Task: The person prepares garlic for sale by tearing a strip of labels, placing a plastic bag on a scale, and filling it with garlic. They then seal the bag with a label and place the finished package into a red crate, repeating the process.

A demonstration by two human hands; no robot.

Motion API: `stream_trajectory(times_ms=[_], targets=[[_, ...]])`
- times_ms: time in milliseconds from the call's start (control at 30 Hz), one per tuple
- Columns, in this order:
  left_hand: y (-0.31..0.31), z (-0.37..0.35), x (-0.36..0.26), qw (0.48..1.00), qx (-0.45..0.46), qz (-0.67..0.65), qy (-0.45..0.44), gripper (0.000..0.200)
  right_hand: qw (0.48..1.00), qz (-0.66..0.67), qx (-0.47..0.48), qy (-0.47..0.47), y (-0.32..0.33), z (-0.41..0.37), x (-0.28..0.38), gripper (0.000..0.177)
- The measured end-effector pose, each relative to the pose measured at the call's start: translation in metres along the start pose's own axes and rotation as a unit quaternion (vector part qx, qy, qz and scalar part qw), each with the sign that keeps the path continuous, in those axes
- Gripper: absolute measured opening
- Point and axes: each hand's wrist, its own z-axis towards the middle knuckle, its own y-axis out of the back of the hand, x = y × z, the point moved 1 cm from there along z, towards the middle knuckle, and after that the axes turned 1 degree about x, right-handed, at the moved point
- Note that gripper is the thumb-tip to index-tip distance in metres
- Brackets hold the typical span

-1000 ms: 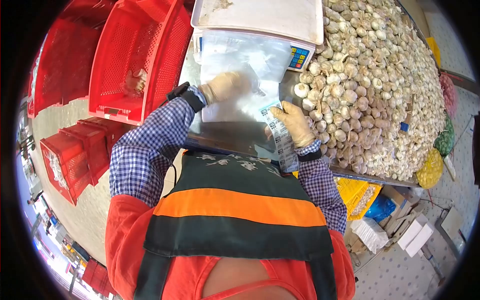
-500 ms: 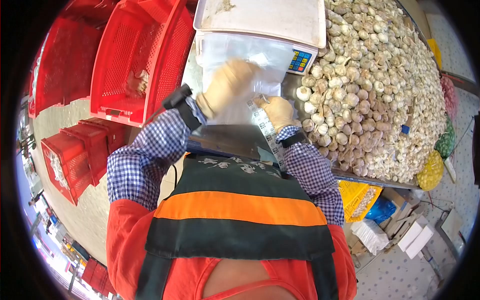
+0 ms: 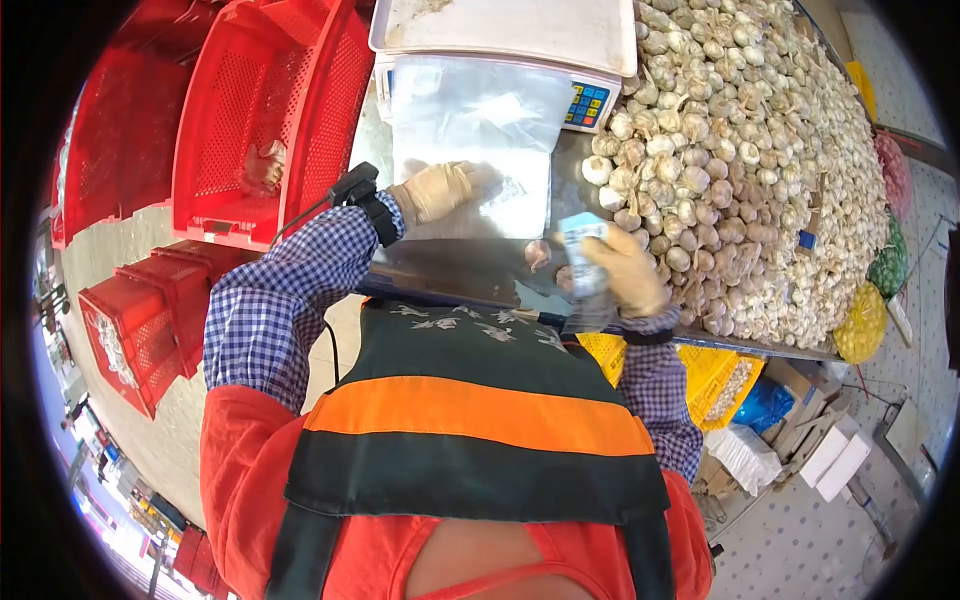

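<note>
My left hand (image 3: 440, 190), in a tan glove, lies flat on a stack of clear plastic bags (image 3: 475, 130) that leans against the front of a white scale (image 3: 510, 35). My right hand (image 3: 625, 270), also gloved, is near my chest at the counter's edge and grips a strip of printed labels (image 3: 585, 255) that hangs down from it. A label sits on the top bag just right of my left fingers. The steel counter (image 3: 460, 270) runs under both hands.
A big heap of garlic bulbs (image 3: 750, 150) fills the counter to the right. Red plastic crates (image 3: 270, 110) stand at the left, more lower left. Mesh bags of garlic (image 3: 862, 330) lie at the far right; boxes and a yellow crate (image 3: 715, 385) sit below the counter.
My right hand pulled the label strip back from the bags toward my chest. My left hand dropped and pressed flat on the top bag.
</note>
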Motion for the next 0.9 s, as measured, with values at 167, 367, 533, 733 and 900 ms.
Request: stream_trajectory(times_ms=[167, 367, 533, 733, 900], targets=[[-0.003, 0.005, 0.013, 0.991, -0.061, -0.112, -0.034, 0.019, 0.969, -0.183, -0.164, 0.003, 0.063, -0.106, 0.010, 0.034], [0.007, 0.016, 0.055, 0.904, 0.037, -0.404, 0.131, 0.011, 0.753, -0.544, -0.170, -0.328, 0.172, -0.239, -0.039, 0.039], [0.011, 0.018, 0.049, 0.846, 0.018, -0.507, 0.166, 0.007, 0.890, -0.449, -0.076, -0.035, 0.065, -0.132, 0.031, 0.024], [0.011, 0.016, 0.048, 0.864, -0.019, -0.467, 0.188, 0.012, 0.968, -0.163, -0.177, 0.070, 0.056, -0.114, -0.003, 0.020], [-0.014, 0.010, 0.066, 0.812, 0.002, -0.555, 0.180, 0.021, 0.787, -0.309, -0.517, 0.134, 0.127, -0.270, -0.095, 0.027]])
